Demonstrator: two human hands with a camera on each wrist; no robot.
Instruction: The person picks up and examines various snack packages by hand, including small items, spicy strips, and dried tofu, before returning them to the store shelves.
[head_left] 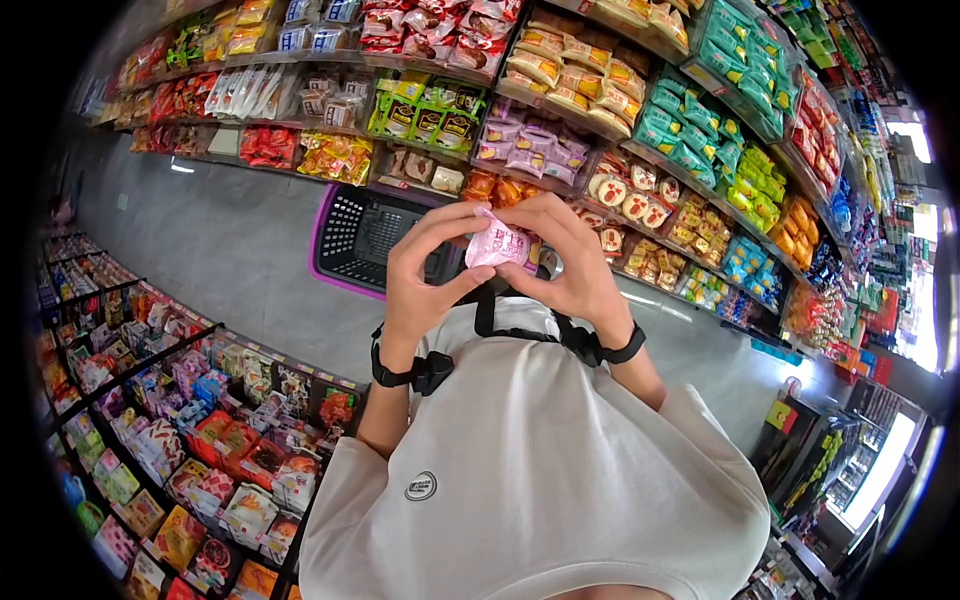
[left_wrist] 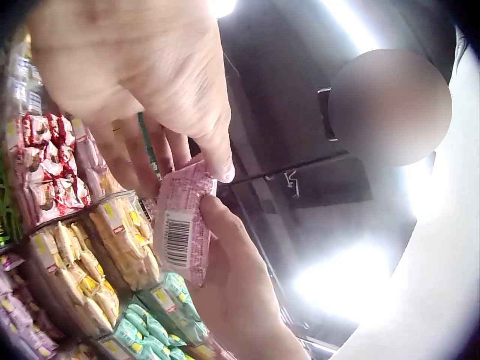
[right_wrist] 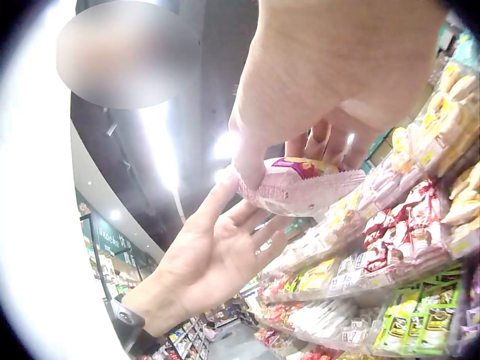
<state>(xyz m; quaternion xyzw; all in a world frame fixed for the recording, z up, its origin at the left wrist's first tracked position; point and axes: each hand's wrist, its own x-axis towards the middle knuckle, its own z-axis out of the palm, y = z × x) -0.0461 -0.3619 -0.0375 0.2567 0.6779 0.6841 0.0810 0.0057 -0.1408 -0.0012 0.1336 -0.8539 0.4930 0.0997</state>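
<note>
A small pink wrapped snack packet (head_left: pixel 497 243) is held up between both hands in front of the chest. My left hand (head_left: pixel 425 262) pinches one end with thumb and fingers. The right hand (head_left: pixel 572 255) grips the opposite end, thumb along the near side. In the left wrist view, the packet (left_wrist: pixel 183 225) turns its barcode side to the camera, between the left hand (left_wrist: pixel 142 75) above and the right hand below. The right wrist view shows the packet's (right_wrist: pixel 307 184) purple and yellow print and its crimped edge. Fingers partly hide its ends.
Beyond the hands, a black shopping basket (head_left: pixel 350 240) with a purple rim stands on the grey floor (head_left: pixel 230 215). Tiered shelves of bagged snacks, such as green packets (head_left: pixel 690 125), run along the front and right. Another display of boxed goods (head_left: pixel 235 440) lies to the left.
</note>
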